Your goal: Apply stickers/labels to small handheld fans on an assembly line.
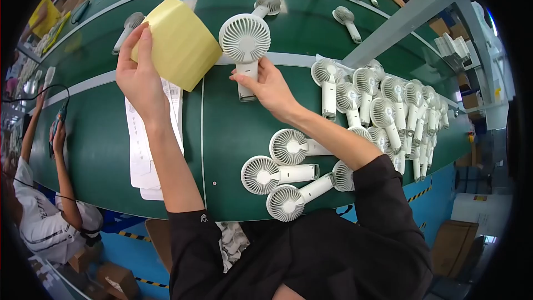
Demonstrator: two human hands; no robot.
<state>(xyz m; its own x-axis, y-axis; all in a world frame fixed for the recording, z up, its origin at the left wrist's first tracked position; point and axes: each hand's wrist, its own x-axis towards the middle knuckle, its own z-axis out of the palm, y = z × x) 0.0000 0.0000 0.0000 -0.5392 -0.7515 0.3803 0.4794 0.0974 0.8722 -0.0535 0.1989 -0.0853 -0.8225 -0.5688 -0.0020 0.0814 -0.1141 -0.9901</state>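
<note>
Your right hand (272, 86) grips a white handheld fan (245, 44) by its handle, fingers closed round it, the fan lying on the green desk (222, 139). Your left hand (139, 75) pinches a yellow backing sheet (177, 41), held just left of the fan head. Judged mid-batch: three fans (283, 175) lie near you, a dense cluster of fans (383, 111) waits to the right. White label sheets (147, 150) lie under your left forearm. A co-worker's arm (61, 172) works at far left, well apart.
</note>
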